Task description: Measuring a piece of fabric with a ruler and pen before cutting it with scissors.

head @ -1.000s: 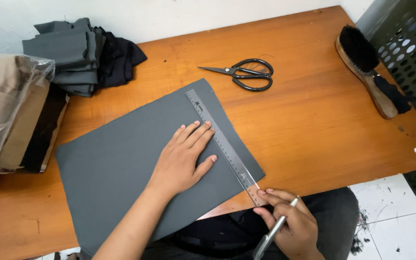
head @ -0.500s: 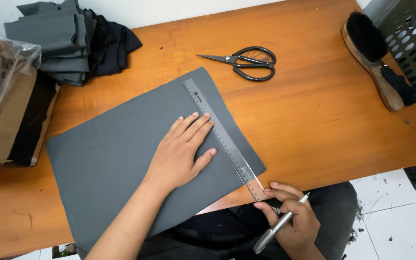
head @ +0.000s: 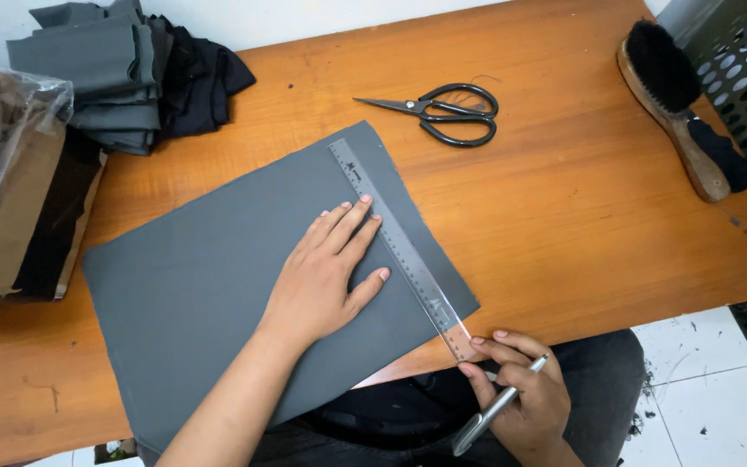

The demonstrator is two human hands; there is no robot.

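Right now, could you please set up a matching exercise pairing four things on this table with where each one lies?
Things:
1. scissors
2. brush
3. ruler
4. folded cloths

Places:
A. far left corner of the table
B. along the grey sheet's right edge
C. far right, beside the perforated crate
D. on bare wood beyond the grey sheet

Pairs: 1-D, 2-C, 3-B, 4-A

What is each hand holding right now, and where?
The right hand grips a silver pen mid-barrel. The left hand holds nothing; it presses flat on the grey fabric beside the ruler.
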